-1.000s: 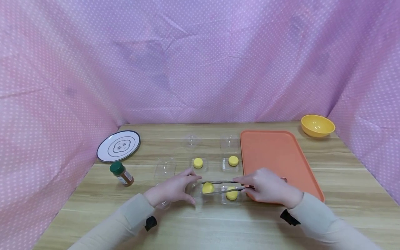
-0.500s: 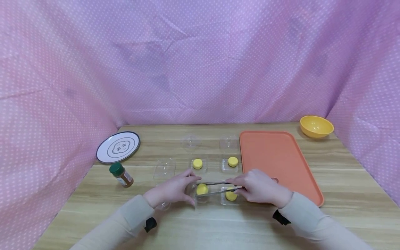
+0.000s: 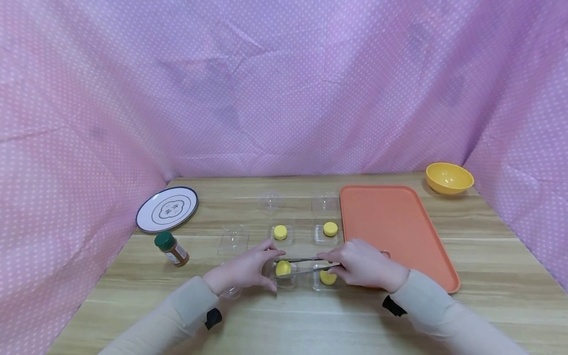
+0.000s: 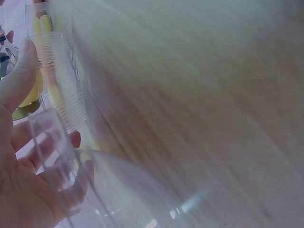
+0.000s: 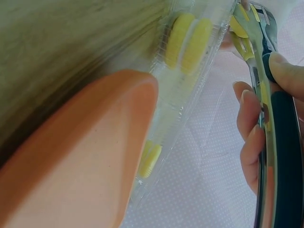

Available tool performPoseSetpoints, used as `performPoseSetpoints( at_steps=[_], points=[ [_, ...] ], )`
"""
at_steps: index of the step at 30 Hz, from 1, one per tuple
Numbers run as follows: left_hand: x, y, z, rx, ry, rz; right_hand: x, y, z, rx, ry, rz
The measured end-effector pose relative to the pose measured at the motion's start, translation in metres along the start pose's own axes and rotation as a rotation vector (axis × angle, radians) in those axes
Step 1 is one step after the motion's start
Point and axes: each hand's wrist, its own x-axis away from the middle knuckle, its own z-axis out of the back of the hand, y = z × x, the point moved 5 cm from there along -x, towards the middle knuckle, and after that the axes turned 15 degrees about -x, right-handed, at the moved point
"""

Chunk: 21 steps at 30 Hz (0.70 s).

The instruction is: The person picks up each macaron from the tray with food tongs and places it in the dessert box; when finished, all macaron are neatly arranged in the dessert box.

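Note:
My right hand [image 3: 366, 266] grips metal tongs [image 5: 287, 156] with dark handle grips. Between the tongs' tips is a yellow macaron [image 3: 283, 268], in or just over a small clear plastic box [image 4: 66, 80]; its exact height is hard to tell. My left hand [image 3: 246, 267] holds this box at its left end, thumb on the near side and fingers on the far side. The right wrist view shows another macaron [image 5: 187, 42] in its own box, partly under the tongs in the head view. Two further macarons, one left [image 3: 280, 232] and one right [image 3: 330, 229], sit in boxes behind.
An orange tray [image 3: 386, 217] lies to the right, a yellow bowl [image 3: 449, 179] behind it. Several clear lids, one of them at left [image 3: 234, 239], lie around the boxes. A white plate [image 3: 170, 209] and a green-capped bottle [image 3: 172, 248] stand at left.
My right hand has moved left with the tongs, bringing the macaron from the right edge of the box over its middle, close to my left hand. The left hand has stayed still.

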Motion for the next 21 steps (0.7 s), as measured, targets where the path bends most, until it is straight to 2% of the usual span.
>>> performPoseSetpoints(
  at_steps=[7, 21],
  points=[
    [-0.0005, -0.0007, -0.0007, -0.012, 0.012, -0.009, -0.0035, 0.0004, -0.0009, -0.003, -0.013, -0.003],
    [-0.0004, 0.0002, 0.0004, -0.005, -0.011, 0.013, -0.0047, 0.003, -0.0006, -0.038, -0.042, -0.035]
  ],
)
